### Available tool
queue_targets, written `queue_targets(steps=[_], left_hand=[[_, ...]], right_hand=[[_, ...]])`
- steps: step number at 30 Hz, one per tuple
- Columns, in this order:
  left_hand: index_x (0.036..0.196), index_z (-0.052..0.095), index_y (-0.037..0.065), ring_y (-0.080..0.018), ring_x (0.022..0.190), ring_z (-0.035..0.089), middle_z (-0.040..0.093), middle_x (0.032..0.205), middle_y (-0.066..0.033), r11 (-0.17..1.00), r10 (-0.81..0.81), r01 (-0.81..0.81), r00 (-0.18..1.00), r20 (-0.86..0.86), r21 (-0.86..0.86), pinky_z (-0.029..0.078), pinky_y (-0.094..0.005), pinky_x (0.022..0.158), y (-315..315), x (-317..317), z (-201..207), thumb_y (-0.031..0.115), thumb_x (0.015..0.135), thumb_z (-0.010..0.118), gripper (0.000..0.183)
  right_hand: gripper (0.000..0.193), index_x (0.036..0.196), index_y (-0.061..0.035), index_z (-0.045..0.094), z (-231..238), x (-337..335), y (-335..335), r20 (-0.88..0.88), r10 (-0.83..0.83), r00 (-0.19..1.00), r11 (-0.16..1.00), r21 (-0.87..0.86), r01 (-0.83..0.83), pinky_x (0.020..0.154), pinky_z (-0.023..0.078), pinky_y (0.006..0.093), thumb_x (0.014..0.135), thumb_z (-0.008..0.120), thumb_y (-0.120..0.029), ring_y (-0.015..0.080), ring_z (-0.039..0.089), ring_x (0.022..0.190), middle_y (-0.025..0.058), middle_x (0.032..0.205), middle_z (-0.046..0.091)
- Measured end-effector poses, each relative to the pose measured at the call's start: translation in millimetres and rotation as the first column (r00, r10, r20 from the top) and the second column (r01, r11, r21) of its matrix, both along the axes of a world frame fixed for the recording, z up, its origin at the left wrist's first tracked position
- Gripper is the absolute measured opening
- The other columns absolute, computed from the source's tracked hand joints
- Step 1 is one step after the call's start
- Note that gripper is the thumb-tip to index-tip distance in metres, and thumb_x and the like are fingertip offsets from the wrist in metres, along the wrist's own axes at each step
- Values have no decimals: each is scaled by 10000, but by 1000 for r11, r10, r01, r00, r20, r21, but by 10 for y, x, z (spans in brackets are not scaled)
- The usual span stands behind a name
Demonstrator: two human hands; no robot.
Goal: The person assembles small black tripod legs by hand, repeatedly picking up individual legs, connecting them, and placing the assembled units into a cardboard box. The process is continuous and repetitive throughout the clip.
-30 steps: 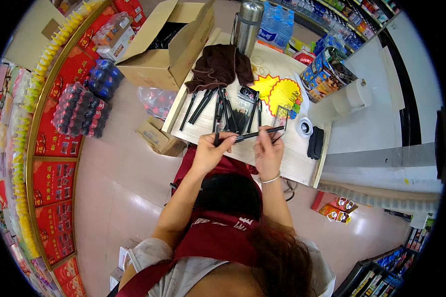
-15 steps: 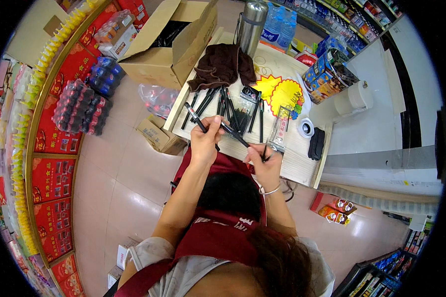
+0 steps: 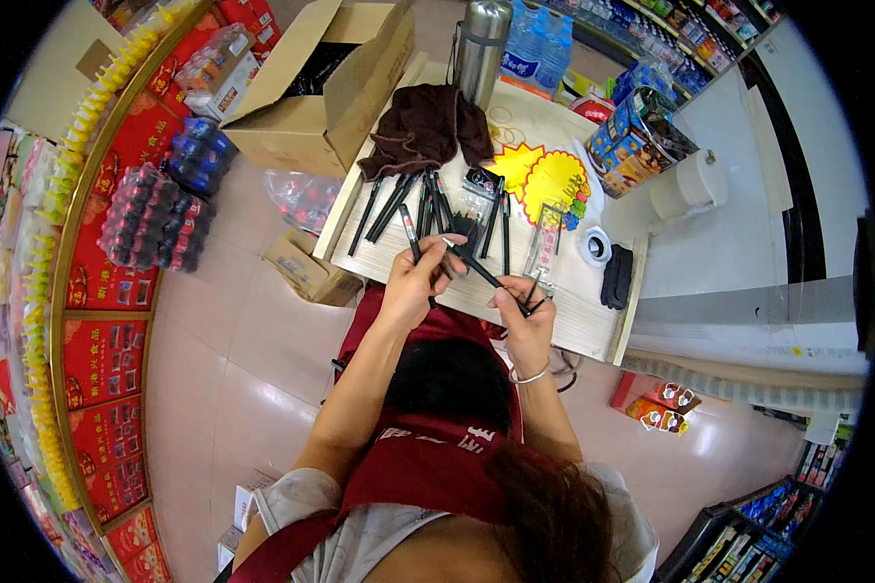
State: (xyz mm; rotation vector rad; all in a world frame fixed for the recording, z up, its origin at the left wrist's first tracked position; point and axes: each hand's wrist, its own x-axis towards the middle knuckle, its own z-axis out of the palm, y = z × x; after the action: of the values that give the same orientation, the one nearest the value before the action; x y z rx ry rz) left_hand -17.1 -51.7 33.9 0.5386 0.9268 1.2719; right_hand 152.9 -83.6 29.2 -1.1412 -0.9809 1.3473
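Note:
My left hand [image 3: 413, 284] is closed round a black pen [image 3: 410, 231] with a pale label, which stands tilted between the fingers. Its fingertips also touch the upper end of a second black pen [image 3: 476, 269] that slants across to my right hand [image 3: 528, 319]. That hand pinches the pen's lower end; a thin dark piece [image 3: 534, 289] sticks up at its fingers, too small to make out. Just beyond, several black pens [image 3: 387, 211] lie loose on the wooden tabletop [image 3: 578, 325], around a clear plastic box [image 3: 473, 206] with dark thin sticks inside.
A brown cloth [image 3: 423, 126] and a steel thermos [image 3: 482, 53] are at the table's far side. Yellow cards [image 3: 554, 183], a clear narrow package [image 3: 544, 248], a white ring-shaped roll [image 3: 595, 249] and a black folded item [image 3: 616, 277] lie rightward. An open carton [image 3: 297, 136] stands left.
The pen in my left hand has swung more upright, and that hand's fingers have spread toward the second pen's end. My right hand has shifted slightly right and lower, still gripping that pen.

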Motion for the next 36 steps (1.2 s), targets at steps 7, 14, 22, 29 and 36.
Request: queue_targets(steps=[7, 14, 22, 29, 36], left_hand=[[903, 656, 1, -13, 484, 390, 579, 639, 2, 998, 17, -9, 992, -122, 65, 277, -153, 441, 7, -103, -66, 214, 883, 590, 223], [748, 614, 49, -14, 473, 385, 578, 658, 0, 976, 217, -216, 967, -133, 23, 240, -154, 420, 54, -63, -179, 200, 855, 632, 186], [844, 605, 23, -20, 479, 375, 539, 655, 10, 926, 374, -374, 927, -20, -52, 253, -152, 414, 175, -130, -178, 238, 874, 607, 218], [879, 639, 9, -18, 493, 389, 579, 689, 0, 979, 187, -190, 981, -49, -71, 258, -147, 425, 96, 77, -220, 195, 854, 630, 187], [920, 646, -4, -25, 499, 394, 601, 727, -18, 985, 81, -78, 997, 19, -152, 268, -160, 436, 46, 324, -374, 208, 870, 613, 221]], right_hand=[[294, 926, 41, 603, -34, 59, -13, -437, 182, 881, 956, -130, -263, 424, 250, 184, 924, 509, -238, 36, 338, 429, 95, 622, 595], [139, 799, 25, 607, -65, -35, -39, 173, 65, 983, 997, 30, -72, 506, 373, 195, 856, 599, -101, 56, 477, 538, 14, 637, 573], [136, 828, 35, 632, -114, 110, 177, 243, -138, 960, 990, 42, 132, 539, 414, 225, 841, 612, -100, 65, 520, 579, 26, 615, 577], [230, 817, 20, 656, -391, 215, 620, 708, -299, 640, 943, 323, 84, 569, 423, 342, 714, 697, -181, 274, 537, 654, 139, 755, 525], [329, 1007, 14, 599, -306, 98, 671, 829, -203, 521, 969, 248, -18, 701, 456, 408, 736, 647, -166, 344, 558, 802, 180, 853, 542]])
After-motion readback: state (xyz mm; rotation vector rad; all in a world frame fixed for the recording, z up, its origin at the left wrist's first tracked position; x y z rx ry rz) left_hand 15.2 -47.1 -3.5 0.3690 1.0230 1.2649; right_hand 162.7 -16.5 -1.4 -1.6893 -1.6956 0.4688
